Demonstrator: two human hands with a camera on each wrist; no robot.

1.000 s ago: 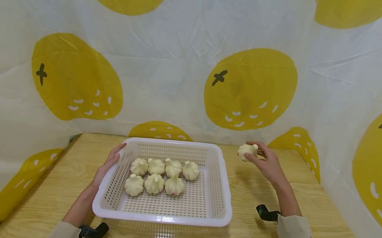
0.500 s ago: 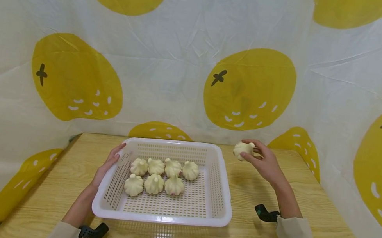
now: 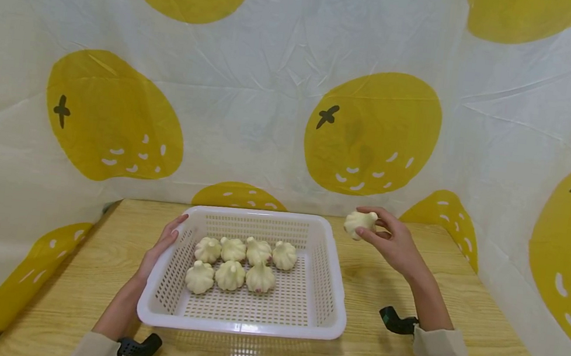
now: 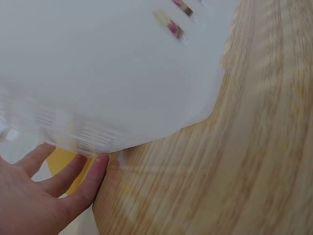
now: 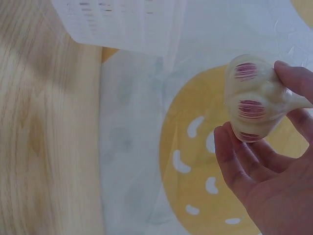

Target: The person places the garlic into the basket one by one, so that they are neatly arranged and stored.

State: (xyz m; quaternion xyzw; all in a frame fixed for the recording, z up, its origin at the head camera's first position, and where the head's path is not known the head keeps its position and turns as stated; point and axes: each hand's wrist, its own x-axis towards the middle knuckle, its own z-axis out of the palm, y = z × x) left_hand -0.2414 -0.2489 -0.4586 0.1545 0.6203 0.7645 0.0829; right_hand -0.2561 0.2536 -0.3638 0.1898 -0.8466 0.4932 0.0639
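Observation:
My right hand [image 3: 398,248] pinches a garlic bulb [image 3: 358,226] between thumb and fingers, up above the table to the right of the basket. In the right wrist view, purple streaks mark that pale bulb [image 5: 254,100], and its stem points toward the palm. A white plastic basket [image 3: 242,329] with slotted walls holds several more garlic bulbs [image 3: 230,276], set in two rows; the front row is shorter at its right end. My left hand [image 3: 156,251] lies along the basket's left side. Its straight fingers [image 4: 90,182] touch the outer wall in the left wrist view.
The wooden table [image 3: 371,352] extends around the basket. Behind it hangs a white curtain [image 3: 249,127] printed with big yellow fruits. Black wrist devices [image 3: 139,346] sit at both sleeves.
My right hand has moved slightly left with the garlic bulb, closer to the basket's right rim. The left hand, the basket and the bulbs in it have stayed in place.

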